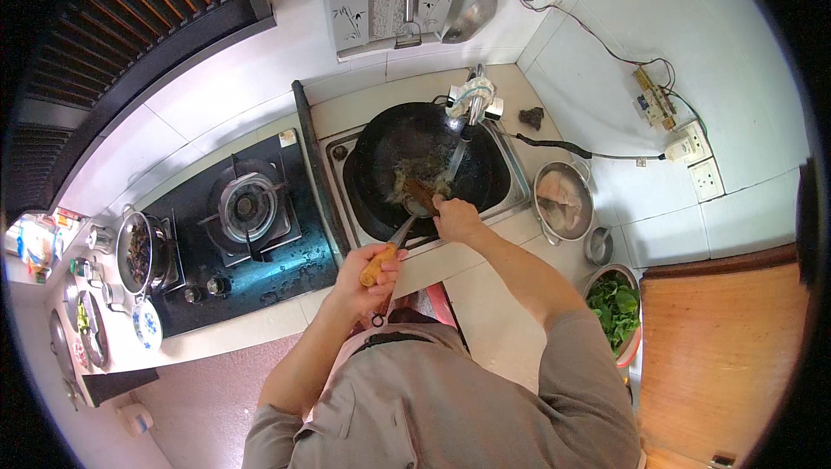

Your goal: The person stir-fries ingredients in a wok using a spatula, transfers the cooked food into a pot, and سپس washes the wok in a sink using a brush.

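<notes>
A large black wok sits in the stainless steel sink, under a faucet with cloth wrapped round it. Water runs from the faucet into the wok, where the liquid looks murky and foamy. My left hand grips the yellow wooden handle of a metal utensil, probably a ladle, whose head reaches over the near side of the wok. In my right hand is a brown scrubber or brush, held at the utensil's head. Its exact kind is unclear.
Left of the sink stands a black gas stove, with a pan of dark food on its far burner. To the right are a pot holding pale pieces in liquid, a small metal cup and a basin of leafy greens. A utensil rack hangs above.
</notes>
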`<state>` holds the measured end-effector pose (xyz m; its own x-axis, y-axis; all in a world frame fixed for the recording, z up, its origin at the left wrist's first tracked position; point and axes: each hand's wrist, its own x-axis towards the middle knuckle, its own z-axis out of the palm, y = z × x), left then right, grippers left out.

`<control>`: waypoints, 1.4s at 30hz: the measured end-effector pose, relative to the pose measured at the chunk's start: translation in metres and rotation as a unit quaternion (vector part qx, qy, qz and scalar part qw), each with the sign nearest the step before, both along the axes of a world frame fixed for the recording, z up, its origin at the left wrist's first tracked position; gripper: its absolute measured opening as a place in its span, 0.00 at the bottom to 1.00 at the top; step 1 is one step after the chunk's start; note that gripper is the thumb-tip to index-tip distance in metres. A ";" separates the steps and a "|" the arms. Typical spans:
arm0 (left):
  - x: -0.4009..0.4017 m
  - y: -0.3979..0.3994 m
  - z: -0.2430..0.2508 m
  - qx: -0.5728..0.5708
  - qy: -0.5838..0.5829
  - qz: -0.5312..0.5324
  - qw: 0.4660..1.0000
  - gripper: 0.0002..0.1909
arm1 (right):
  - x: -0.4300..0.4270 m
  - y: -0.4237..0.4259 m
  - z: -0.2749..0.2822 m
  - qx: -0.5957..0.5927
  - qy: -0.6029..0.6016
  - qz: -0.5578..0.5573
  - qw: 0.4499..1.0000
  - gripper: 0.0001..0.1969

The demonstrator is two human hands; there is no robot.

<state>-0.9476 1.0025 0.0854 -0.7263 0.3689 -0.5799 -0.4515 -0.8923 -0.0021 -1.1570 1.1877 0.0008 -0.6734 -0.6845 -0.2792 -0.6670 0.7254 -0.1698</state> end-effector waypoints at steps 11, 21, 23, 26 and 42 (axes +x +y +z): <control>-0.010 -0.007 -0.030 0.158 0.030 0.065 0.985 0.11 | -0.013 0.015 0.012 0.026 -0.027 -0.136 0.990 0.20; -0.027 -0.006 -0.026 0.050 -0.021 -0.006 0.998 0.04 | 0.021 -0.004 0.010 -0.065 -0.051 -0.107 0.991 0.18; -0.026 -0.008 -0.022 -0.207 0.007 -0.096 0.974 0.04 | 0.015 0.013 0.003 -0.094 -0.082 -0.087 0.988 0.20; -0.007 -0.010 -0.006 -0.534 0.059 -0.254 0.804 0.07 | -0.018 0.058 0.021 0.046 -0.056 -0.133 0.988 0.25; 0.014 -0.046 -0.024 -0.889 0.240 -0.272 0.280 0.25 | 0.032 0.068 0.063 -0.225 -0.077 -0.206 0.949 0.29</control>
<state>-0.9333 0.9567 0.0616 -0.9947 -0.0618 -0.0821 -0.0900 0.9098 0.4053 -1.1251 1.2557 0.0638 -0.8847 -0.4451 -0.1385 -0.2843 0.7507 -0.5963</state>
